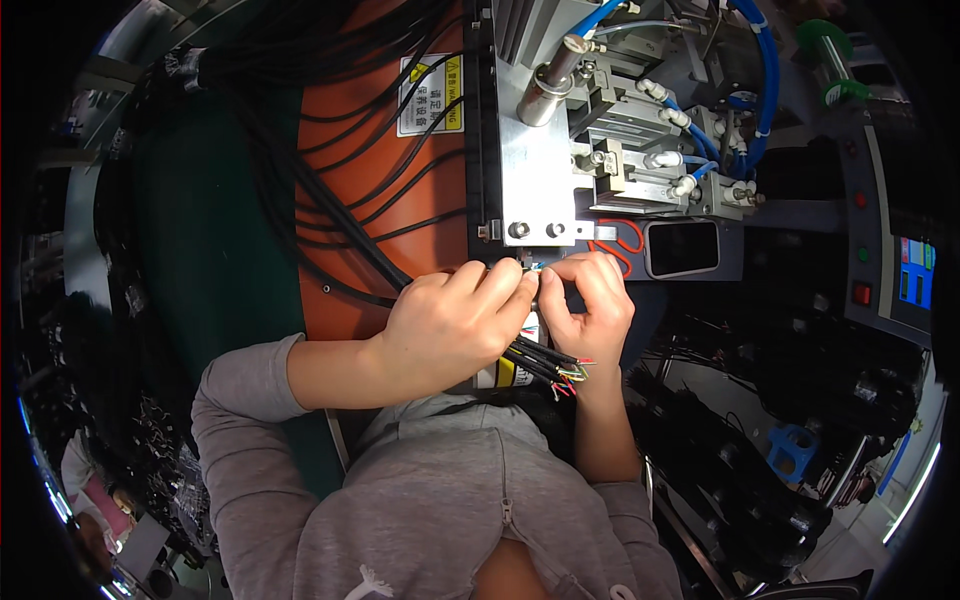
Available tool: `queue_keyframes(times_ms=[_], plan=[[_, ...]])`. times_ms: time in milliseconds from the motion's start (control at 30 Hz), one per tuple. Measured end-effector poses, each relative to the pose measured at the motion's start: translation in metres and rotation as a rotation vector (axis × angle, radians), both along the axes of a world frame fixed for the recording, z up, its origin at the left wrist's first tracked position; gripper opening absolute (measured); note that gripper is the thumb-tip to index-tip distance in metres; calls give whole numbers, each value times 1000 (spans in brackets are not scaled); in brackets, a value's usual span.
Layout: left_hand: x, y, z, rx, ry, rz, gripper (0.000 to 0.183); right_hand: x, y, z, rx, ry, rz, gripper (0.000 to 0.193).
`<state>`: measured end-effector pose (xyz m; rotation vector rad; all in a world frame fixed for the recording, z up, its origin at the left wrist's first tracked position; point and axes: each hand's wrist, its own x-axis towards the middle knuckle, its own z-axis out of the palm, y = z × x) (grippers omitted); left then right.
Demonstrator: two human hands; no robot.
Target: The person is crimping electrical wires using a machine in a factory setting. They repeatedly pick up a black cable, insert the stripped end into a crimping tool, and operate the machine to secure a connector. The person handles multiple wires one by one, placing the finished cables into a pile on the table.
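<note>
My left hand (pixel 450 325) is closed, thumb and fingers pinched at the small coloured wires (pixel 537 267) of a cable end. Facing it, my right hand (pixel 592 305) also pinches there with thumb and forefinger, the tips almost meeting. A bundle of black cables (pixel 530 355) comes out from under my left hand toward my right wrist, its ends fanned into thin red, green, yellow and white wires (pixel 570 378). Just beyond my fingertips stands the machine's metal block (pixel 535 180). My fingers hide most of the pinched wires.
Long black cables (pixel 330 205) run across the orange surface (pixel 345 285) at left, past a warning label (pixel 432 95). Pneumatic cylinders with blue hoses (pixel 765 70) rise at far right. Red-handled scissors (pixel 630 240) and a phone (pixel 682 248) lie right of the block. A control panel (pixel 905 270) stands farther right.
</note>
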<state>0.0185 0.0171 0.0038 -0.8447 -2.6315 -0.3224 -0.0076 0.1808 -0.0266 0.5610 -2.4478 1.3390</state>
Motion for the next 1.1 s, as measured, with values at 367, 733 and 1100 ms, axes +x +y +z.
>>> queue_keyframes(times_ms=[367, 733, 1100], plan=[[-10, -4, -5, 131, 38, -52, 24, 3, 5, -16, -452, -651, -40, 8], [-1, -10, 10, 42, -112, 14, 25, 1, 0, -9, -222, -244, -80, 9], [-6, -13, 13, 91, -224, -88, 27, -7, 14, 4, -294, 5, 421, 18]])
